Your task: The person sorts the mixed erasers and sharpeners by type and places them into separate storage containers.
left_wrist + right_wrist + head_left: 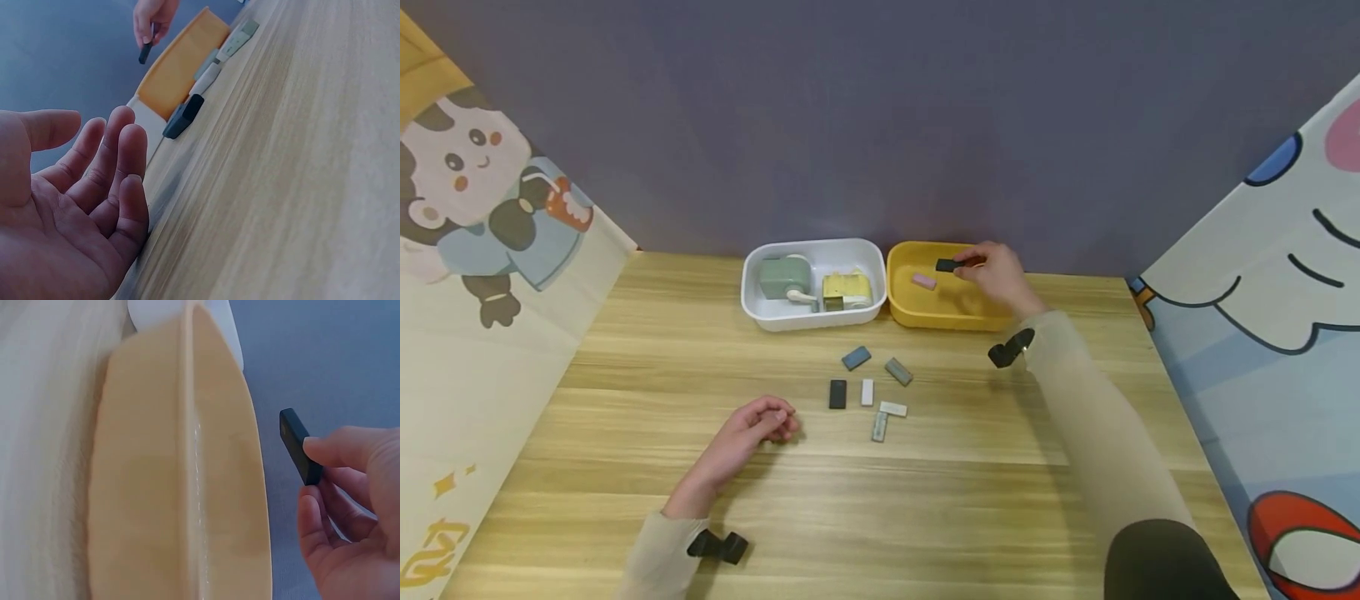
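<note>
Right hand (996,271) pinches dark block (950,265) above yellow bin (951,321).

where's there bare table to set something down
Bare table: the wide stretch between the sleeves; the patch left of the white bin, up to the left wall; and a smaller one between the blocks and the right sleeve. Crowded: the middle, where six blocks lie beside the left hand, and the white bin.

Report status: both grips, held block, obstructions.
Right grip pinching dark block above yellow bin. Left grip empty. Pink block in bin; nothing visibly blocking.
</note>
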The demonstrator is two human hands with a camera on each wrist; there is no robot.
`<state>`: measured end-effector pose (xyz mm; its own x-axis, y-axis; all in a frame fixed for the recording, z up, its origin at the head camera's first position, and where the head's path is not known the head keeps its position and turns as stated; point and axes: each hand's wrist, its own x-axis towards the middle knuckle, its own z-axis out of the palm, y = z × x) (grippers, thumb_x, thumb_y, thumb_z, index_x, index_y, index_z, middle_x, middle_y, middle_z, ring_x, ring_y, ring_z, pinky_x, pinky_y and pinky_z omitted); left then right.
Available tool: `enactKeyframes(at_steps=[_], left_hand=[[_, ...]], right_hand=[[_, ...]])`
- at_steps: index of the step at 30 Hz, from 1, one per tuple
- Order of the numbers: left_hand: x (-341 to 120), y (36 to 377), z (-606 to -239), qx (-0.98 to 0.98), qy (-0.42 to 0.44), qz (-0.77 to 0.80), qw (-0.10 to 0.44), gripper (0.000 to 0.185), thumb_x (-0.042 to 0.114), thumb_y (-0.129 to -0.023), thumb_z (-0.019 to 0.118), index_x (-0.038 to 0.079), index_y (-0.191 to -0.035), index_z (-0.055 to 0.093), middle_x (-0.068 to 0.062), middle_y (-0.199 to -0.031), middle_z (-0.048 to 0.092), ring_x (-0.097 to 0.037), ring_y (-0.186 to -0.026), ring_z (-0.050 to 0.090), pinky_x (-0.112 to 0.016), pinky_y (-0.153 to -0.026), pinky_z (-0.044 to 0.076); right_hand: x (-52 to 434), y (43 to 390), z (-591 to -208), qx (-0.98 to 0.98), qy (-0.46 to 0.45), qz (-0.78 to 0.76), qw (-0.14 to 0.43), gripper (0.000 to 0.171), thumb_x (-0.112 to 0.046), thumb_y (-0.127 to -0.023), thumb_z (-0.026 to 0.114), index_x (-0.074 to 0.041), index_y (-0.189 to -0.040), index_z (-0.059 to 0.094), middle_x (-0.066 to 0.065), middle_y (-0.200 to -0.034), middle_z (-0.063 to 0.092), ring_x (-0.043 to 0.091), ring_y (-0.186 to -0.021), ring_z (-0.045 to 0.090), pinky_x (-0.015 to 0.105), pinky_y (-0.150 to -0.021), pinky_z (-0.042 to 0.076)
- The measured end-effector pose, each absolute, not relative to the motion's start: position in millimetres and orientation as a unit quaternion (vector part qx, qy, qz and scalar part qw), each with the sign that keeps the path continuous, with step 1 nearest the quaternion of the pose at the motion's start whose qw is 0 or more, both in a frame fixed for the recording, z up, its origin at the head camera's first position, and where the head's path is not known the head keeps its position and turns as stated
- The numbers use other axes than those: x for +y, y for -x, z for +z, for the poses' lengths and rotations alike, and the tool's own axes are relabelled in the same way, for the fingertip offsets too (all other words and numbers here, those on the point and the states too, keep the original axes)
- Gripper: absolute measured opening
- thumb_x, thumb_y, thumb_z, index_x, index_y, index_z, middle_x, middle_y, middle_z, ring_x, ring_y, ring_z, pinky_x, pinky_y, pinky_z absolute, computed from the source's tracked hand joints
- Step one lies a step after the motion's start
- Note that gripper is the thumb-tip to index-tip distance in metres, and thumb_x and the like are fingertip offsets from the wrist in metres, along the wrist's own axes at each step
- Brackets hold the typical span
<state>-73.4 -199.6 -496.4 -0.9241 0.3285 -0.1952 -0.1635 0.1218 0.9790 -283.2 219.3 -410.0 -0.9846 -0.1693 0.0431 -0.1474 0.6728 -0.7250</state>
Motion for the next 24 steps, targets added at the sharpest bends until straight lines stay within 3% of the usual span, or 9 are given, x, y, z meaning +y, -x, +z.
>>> enactKeyframes(at_steps=[13,24], left_hand=[[-198.8,74.6,-495.1,0.729,-0.051,0.656,0.189,0.031,0.018,-0.107,0.047,-0.009,-0.119,0.056,-0.019,-0.105,0.066,-0.021,-0.090,0.064,-0.030,-0.083,0.052],[-199.8,74.8,-495.8,0.728,-0.051,0.657,0.192,0.033,0.021,-0.106,0.049,-0.009,-0.119,0.056,-0.020,-0.105,0.066,-0.022,-0.092,0.064,-0.031,-0.083,0.052]], right_hand=[[238.3,321.5,-408.8,0.925,0.055,-0.363,0.095,0.027,-0.014,-0.095,0.068,-0.003,-0.120,0.069,0.017,-0.121,0.061,0.032,-0.102,0.057,0.044,-0.085,0.048],[252.9,333.3,-419.8,0.943,0.059,-0.313,0.102,0.026,-0.007,-0.091,0.072,0.003,-0.115,0.070,0.022,-0.115,0.066,0.036,-0.102,0.058,0.046,-0.088,0.048]])
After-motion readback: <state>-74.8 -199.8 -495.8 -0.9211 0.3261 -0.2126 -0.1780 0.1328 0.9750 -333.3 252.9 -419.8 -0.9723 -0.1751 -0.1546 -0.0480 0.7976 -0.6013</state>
